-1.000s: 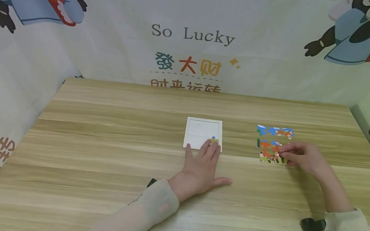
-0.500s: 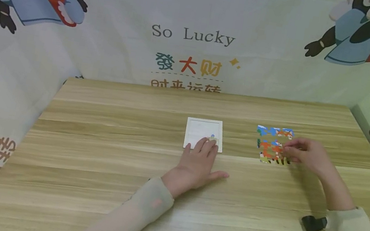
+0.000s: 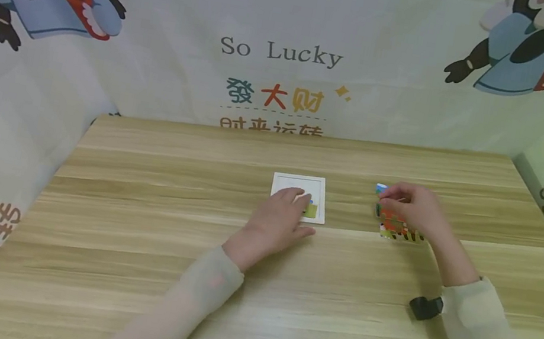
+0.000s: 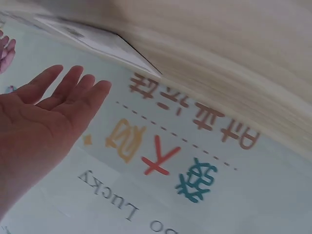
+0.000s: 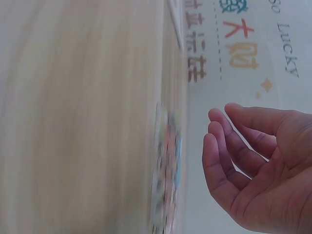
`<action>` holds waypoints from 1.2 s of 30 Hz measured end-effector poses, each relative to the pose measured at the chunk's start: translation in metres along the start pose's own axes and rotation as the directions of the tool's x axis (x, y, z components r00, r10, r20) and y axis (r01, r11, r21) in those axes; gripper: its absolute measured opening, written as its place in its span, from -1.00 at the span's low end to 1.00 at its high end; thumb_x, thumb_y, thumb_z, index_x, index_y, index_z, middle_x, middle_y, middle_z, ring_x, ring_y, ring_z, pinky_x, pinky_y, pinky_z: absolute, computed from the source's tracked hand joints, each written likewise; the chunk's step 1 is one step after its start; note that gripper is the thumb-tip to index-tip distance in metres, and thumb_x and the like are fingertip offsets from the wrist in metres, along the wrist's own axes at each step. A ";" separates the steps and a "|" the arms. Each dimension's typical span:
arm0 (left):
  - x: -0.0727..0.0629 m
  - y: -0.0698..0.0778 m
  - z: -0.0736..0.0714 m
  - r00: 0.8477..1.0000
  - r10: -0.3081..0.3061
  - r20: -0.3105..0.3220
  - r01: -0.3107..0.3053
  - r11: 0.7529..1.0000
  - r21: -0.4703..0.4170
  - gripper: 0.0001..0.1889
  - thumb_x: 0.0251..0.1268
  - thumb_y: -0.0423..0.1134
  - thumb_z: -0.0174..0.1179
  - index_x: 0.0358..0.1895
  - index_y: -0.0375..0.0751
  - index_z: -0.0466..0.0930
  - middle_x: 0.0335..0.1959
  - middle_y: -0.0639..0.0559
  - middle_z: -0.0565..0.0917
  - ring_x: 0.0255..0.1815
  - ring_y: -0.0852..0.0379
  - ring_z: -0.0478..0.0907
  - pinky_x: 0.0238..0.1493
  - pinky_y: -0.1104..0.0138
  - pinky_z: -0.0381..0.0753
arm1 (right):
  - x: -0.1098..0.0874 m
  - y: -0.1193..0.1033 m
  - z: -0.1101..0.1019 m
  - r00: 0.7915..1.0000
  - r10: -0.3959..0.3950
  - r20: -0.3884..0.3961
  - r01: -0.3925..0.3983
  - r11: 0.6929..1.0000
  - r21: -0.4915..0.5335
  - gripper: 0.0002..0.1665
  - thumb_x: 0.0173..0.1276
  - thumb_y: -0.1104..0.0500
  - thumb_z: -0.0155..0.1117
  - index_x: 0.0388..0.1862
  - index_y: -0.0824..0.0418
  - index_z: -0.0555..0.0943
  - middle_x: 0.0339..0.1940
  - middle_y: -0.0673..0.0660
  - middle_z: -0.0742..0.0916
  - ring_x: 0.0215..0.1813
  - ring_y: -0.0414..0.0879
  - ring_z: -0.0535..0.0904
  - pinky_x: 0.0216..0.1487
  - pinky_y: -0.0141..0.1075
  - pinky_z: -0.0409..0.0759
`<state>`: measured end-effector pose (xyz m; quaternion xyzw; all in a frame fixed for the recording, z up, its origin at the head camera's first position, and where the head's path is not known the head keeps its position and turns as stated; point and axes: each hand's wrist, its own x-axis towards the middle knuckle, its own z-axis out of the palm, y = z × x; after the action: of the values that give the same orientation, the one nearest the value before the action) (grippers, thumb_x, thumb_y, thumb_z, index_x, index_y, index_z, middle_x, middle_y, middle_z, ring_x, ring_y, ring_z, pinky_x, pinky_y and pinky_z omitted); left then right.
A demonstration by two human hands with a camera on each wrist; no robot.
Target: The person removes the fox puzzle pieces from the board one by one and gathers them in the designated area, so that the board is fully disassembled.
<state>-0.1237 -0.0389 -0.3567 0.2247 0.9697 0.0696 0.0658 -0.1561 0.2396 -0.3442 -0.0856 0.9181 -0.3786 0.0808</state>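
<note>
My left hand (image 3: 271, 220) lies over the white square puzzle tray (image 3: 283, 180), fingers loosely extended. Beside its fingertips, in the tray's lower right corner, sits a green puzzle piece (image 3: 310, 211) with a bit of blue. In the left wrist view the left hand (image 4: 53, 112) holds nothing. My right hand (image 3: 419, 209) hovers over colourful puzzle pieces (image 3: 393, 232) to the right of the tray and hides part of them. Its fingers are loosely bent. The right wrist view shows that hand (image 5: 258, 165) with nothing visible between thumb and fingers.
The wooden table (image 3: 132, 230) bears the tray and the pieces. A printed cloth (image 3: 177, 27) hangs behind it and along both sides. A black device (image 3: 426, 308) is fixed at the right sleeve.
My left hand has moved slightly left and up over the tray, uncovering the green puzzle piece. The right hand has shifted left and away from me, from the pieces' right edge to above them.
</note>
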 end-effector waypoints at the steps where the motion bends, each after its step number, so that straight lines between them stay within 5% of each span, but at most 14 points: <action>1: 0.002 -0.005 -0.002 1.000 -0.013 -0.003 0.013 1.000 -0.020 -0.26 0.43 0.14 0.13 0.49 -0.23 0.24 0.50 -0.16 0.32 0.56 -0.07 0.22 0.58 0.21 0.18 | 0.003 -0.004 0.003 1.000 -0.006 0.002 0.006 1.000 0.009 -0.70 0.48 0.11 0.22 0.00 0.31 0.65 -0.06 0.32 0.73 -0.19 0.01 0.68 -0.30 -0.31 0.62; 9: 0.014 -0.044 -0.009 0.992 -0.127 0.001 0.124 0.965 -0.233 -0.16 0.33 0.03 0.29 0.55 -0.27 0.14 0.57 -0.17 0.22 0.60 -0.10 0.15 0.60 0.13 0.14 | 0.028 -0.026 0.035 0.999 -0.034 0.040 0.031 0.997 0.069 -0.71 0.47 0.19 0.20 0.04 0.35 0.64 0.01 0.32 0.71 -0.03 0.11 0.69 -0.09 -0.22 0.69; 17: 0.017 -0.077 -0.003 0.986 -0.160 0.038 0.159 0.866 -0.475 -0.16 0.30 -0.05 0.33 0.56 -0.19 0.14 0.59 -0.12 0.20 0.62 -0.10 0.10 0.62 0.08 0.08 | 0.047 -0.040 0.063 0.986 -0.060 0.158 0.041 0.991 0.125 -0.70 0.41 0.26 0.26 0.07 0.35 0.64 0.05 0.32 0.71 0.03 0.11 0.67 -0.06 -0.26 0.68; 25: 0.026 -0.097 -0.003 0.995 -0.064 0.080 0.095 0.871 -0.482 -0.15 0.21 -0.18 0.40 0.55 -0.15 0.18 0.60 -0.11 0.17 0.66 -0.15 -0.07 0.64 0.03 -0.05 | 0.053 -0.041 0.075 0.970 -0.066 0.232 0.052 0.996 0.067 -0.58 0.28 0.23 0.42 0.13 0.25 0.65 -0.10 0.18 0.62 -0.10 -0.01 0.50 -0.17 -0.34 0.50; 36: 0.032 -0.118 0.002 0.992 0.005 0.123 0.055 0.876 -0.479 -0.13 0.21 -0.06 0.41 0.57 0.00 0.17 0.64 -0.12 0.06 0.68 -0.18 -0.16 0.62 -0.10 -0.08 | 0.057 -0.048 0.081 0.966 -0.057 0.254 0.068 0.997 -0.035 -0.62 0.23 0.23 0.48 0.05 0.20 0.69 -0.20 0.16 0.58 -0.19 -0.03 0.38 -0.22 -0.30 0.37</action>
<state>-0.2021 -0.1293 -0.3807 0.1926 0.9191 0.2938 0.1786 -0.1896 0.1383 -0.3721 -0.1636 0.9051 -0.3469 0.1834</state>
